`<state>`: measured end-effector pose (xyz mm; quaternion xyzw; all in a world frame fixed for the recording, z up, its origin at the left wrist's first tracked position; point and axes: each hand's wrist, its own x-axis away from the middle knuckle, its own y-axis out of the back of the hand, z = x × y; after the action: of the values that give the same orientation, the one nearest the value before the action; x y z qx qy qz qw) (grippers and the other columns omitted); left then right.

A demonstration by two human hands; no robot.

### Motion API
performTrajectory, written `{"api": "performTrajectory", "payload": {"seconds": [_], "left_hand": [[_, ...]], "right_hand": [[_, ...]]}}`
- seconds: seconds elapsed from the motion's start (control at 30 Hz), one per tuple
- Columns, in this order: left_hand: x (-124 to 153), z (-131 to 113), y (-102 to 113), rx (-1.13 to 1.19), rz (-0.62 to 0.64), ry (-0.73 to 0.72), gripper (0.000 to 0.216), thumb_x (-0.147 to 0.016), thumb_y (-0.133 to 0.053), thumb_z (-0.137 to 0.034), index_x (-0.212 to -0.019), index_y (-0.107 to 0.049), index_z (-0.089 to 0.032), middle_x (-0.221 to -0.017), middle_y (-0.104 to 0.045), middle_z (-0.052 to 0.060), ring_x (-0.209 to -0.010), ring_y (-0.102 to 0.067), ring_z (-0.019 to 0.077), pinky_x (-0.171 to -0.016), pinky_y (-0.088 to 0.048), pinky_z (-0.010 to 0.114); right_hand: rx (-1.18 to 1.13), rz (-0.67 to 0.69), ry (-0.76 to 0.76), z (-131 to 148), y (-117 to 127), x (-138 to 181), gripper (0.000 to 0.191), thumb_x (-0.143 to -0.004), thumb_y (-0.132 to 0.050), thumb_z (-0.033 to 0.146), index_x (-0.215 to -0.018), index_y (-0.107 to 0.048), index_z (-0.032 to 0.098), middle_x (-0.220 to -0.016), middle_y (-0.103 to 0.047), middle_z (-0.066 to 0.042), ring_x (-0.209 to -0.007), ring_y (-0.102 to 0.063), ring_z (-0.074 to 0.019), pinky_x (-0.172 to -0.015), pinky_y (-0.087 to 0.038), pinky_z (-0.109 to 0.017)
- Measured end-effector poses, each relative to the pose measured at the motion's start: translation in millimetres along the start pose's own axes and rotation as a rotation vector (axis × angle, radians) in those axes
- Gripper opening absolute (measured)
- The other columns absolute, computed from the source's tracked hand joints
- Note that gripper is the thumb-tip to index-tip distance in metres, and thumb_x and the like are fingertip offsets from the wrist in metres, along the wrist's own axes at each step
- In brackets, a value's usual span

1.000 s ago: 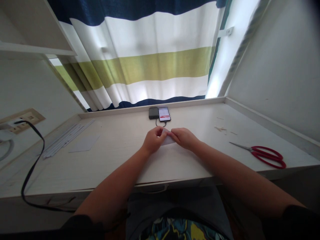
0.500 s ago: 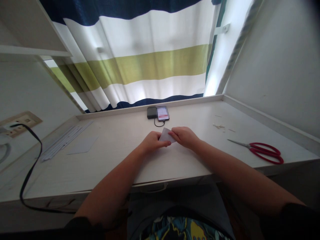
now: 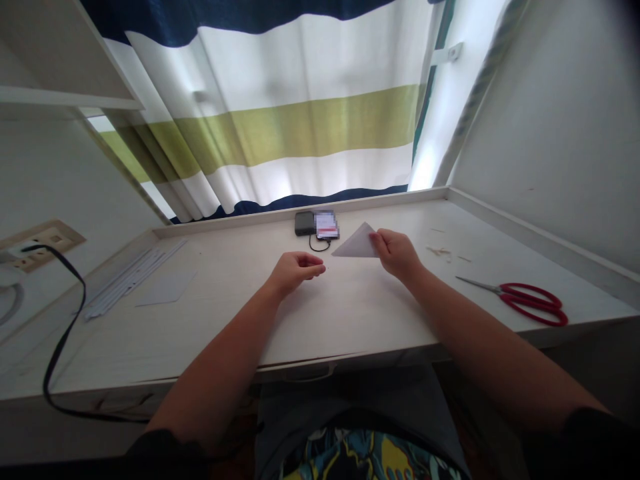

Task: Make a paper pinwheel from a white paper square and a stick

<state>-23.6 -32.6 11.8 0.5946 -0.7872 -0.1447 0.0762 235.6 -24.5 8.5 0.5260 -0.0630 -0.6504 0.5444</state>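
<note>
So, the right hand (image 3: 399, 255) has a snug thumb-and-finger pinch on the right end of a flat white paper triangle (image 3: 357, 244), held over the middle of the desk. Its long edge runs roughly left to right, with a sharp corner pointing left and another pointing up toward the curtain. Left hand (image 3: 297, 272) is just off that sharp corner, fingers loosely curled and thumb close to them; can't tell if the fingertips meet. Surface is a pale wooden desk (image 3: 225, 327) with a raised rim. Red-handled metal scissors (image 3: 534, 304) lie near the right end, tips pointing left, and long white paper strips (image 3: 131, 279) sit at the far left. Behind everything hangs a navy, white and olive-green striped fabric curtain (image 3: 300, 133), daylight glowing through it
</note>
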Motion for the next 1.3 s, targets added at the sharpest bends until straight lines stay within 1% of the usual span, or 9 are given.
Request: {"api": "performTrajectory", "payload": {"seconds": [0.1, 0.17, 0.3, 0.47, 0.57, 0.67, 0.87, 1.0, 1.3], "left_hand": [[2, -1, -7, 0.036, 0.059, 0.01, 0.041, -0.062, -0.081, -0.035, -0.096, -0.071, -0.015, -0.091, -0.073, 0.012, -0.075, -0.067, 0.0177, -0.062, -0.052, 0.028], [3, -3, -15, 0.049, 0.08, 0.002, 0.042, -0.064, -0.079, -0.037, -0.098, -0.071, -0.016, -0.095, -0.073, 0.012, -0.076, -0.068, 0.0178, -0.061, -0.052, 0.027], [4, -4, -24, 0.065, -0.007, -0.051, 0.037, -0.073, -0.071, -0.044, -0.095, -0.07, -0.014, -0.088, -0.073, 0.011, -0.071, -0.066, 0.0156, -0.06, -0.053, 0.026], [3, -2, -19, 0.041, -0.119, -0.181, 0.034, -0.076, -0.068, -0.044, -0.092, -0.064, -0.014, -0.079, -0.07, 0.007, -0.068, -0.066, 0.0151, -0.058, -0.054, 0.026], [5, -3, -16, -0.027, -0.129, -0.308, 0.031, -0.076, -0.07, -0.037, -0.096, -0.062, -0.015, -0.086, -0.07, 0.007, -0.073, -0.067, 0.0154, -0.062, -0.056, 0.027], [9, -7, -15, -0.145, -0.116, -0.441, 0.029, -0.074, -0.073, -0.028, -0.1, -0.064, -0.018, -0.094, -0.07, 0.006, -0.077, -0.067, 0.0146, -0.069, -0.057, 0.029], [11, -10, -13, -0.368, -0.14, -0.652, 0.017, -0.079, -0.068, -0.024, -0.095, -0.072, -0.02, -0.09, -0.07, 0.006, -0.078, -0.063, 0.0153, -0.073, -0.053, 0.03], [10, -10, -13, -0.454, -0.188, -0.727, 0.013, -0.082, -0.065, -0.024, -0.093, -0.072, -0.02, -0.088, -0.071, 0.006, -0.08, -0.063, 0.0162, -0.074, -0.051, 0.031], [7, -8, -11, -0.569, -0.28, -0.816, 0.011, -0.083, -0.064, -0.024, -0.089, -0.073, -0.021, -0.086, -0.071, 0.006, -0.079, -0.063, 0.0168, -0.073, -0.05, 0.03]], "right_hand": [[-0.029, -0.017, -0.01, 1, -1, 2, 0.044, -0.096, -0.03, 0.045, -0.059, -0.035, 0.023, -0.052, -0.043, 0.0, -0.05, -0.039, -0.0147, -0.05, -0.027, -0.028], [-0.05, -0.002, 0.0, 6, -4, 3, 0.044, -0.096, -0.03, 0.045, -0.059, -0.036, 0.022, -0.054, -0.045, 0.0, -0.051, -0.04, -0.0145, -0.051, -0.028, -0.028], [-0.076, 0.034, 0.018, 13, -9, 5, 0.044, -0.097, -0.032, 0.044, -0.06, -0.041, 0.021, -0.055, -0.046, 0.001, -0.051, -0.041, -0.0135, -0.052, -0.029, -0.028], [-0.081, 0.064, -0.004, 9, -12, 6, 0.04, -0.097, -0.042, 0.04, -0.065, -0.05, 0.017, -0.057, -0.043, 0.005, -0.051, -0.041, -0.0094, -0.053, -0.036, -0.024], [-0.086, 0.089, -0.046, 4, -15, 7, 0.035, -0.096, -0.047, 0.039, -0.073, -0.056, 0.015, -0.062, -0.051, 0.004, -0.053, -0.048, -0.0086, -0.055, -0.043, -0.024], [-0.098, 0.125, -0.099, 0, -17, 6, 0.029, -0.095, -0.05, 0.038, -0.084, -0.06, 0.013, -0.073, -0.059, 0.002, -0.06, -0.055, -0.0095, -0.058, -0.049, -0.025], [-0.128, 0.197, -0.194, 0, -21, 3, 0.027, -0.093, -0.053, 0.037, -0.097, -0.062, 0.012, -0.086, -0.063, -0.001, -0.07, -0.061, -0.013, -0.063, -0.053, -0.028], [-0.14, 0.231, -0.241, 2, -21, 3, 0.027, -0.093, -0.054, 0.037, -0.1, -0.062, 0.012, -0.09, -0.064, -0.002, -0.074, -0.063, -0.0143, -0.066, -0.054, -0.03], [-0.191, 0.291, -0.308, 6, -21, 3, 0.028, -0.093, -0.054, 0.036, -0.106, -0.061, 0.013, -0.101, -0.064, -0.005, -0.084, -0.063, -0.0171, -0.074, -0.054, -0.035]]}}
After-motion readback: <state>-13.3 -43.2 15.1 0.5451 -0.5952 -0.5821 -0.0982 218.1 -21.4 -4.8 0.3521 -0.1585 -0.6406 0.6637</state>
